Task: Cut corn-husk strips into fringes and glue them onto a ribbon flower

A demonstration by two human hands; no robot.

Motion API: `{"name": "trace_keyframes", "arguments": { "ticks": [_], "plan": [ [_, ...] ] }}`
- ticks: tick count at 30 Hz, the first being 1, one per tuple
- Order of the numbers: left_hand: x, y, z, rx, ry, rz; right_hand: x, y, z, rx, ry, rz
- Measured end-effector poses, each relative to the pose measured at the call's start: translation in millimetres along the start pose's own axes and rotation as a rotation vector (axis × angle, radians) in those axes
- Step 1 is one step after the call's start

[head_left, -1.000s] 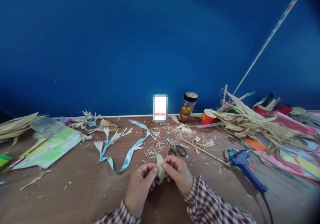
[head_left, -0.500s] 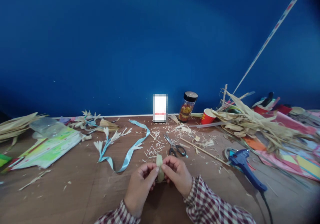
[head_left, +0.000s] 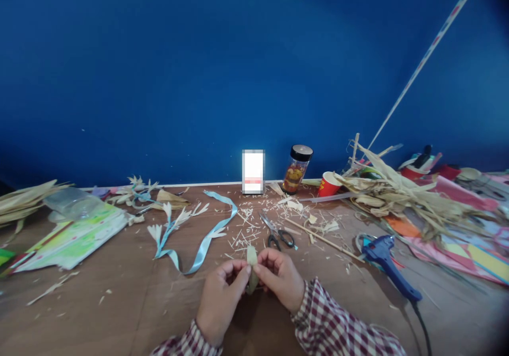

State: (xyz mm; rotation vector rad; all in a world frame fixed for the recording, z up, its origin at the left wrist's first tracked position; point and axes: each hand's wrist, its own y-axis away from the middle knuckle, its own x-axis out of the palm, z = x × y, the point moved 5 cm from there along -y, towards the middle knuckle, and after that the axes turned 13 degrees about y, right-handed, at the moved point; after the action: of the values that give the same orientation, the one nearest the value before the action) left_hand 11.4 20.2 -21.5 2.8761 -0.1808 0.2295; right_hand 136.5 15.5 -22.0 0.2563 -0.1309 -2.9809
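Observation:
Between my two hands a short strip of pale green corn husk point(head_left: 252, 255) stands upright, pinched at its middle. My left hand point(head_left: 223, 297) grips its left edge with thumb and fingers. From the other side my right hand point(head_left: 280, 277) pinches the right edge, thumb against the strip. The fingers hide part of the husk. Just beyond my right hand lie scissors point(head_left: 275, 233) with black handles, blades pointing away. A light blue ribbon point(head_left: 203, 250) curls to the left of my hands, joined to a stem with white husk petals point(head_left: 156, 233).
Pale clippings point(head_left: 246, 234) litter the wooden table point(head_left: 119, 313). On the right are a blue glue gun point(head_left: 385, 260) with its cord, a thin stick point(head_left: 322, 239), a red paper cup point(head_left: 328, 185) and piled dry husks point(head_left: 397, 186). A lidded jar point(head_left: 297, 170) leans near the blue wall.
Both hands keep their pinch on the husk strip, which has turned slightly between the fingers. The whole view has shifted a little; the things on the table lie as before.

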Motion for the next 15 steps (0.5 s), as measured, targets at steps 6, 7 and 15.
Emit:
{"name": "trace_keyframes", "arguments": {
  "ticks": [6, 7, 15],
  "plan": [
    [0.8, 1.2, -4.7, 0.056, -0.055, 0.002, 0.2, 0.6, 4.9, -0.014, 0.016, 0.005],
    [1.2, 1.4, -5.5, 0.066, -0.065, 0.004, 0.2, 0.6, 5.4, -0.018, 0.024, 0.004],
    [5.8, 3.4, -6.2, 0.089, -0.123, 0.016, -0.2, 0.4, -0.8, 0.004, 0.058, -0.007]
  ]
}}
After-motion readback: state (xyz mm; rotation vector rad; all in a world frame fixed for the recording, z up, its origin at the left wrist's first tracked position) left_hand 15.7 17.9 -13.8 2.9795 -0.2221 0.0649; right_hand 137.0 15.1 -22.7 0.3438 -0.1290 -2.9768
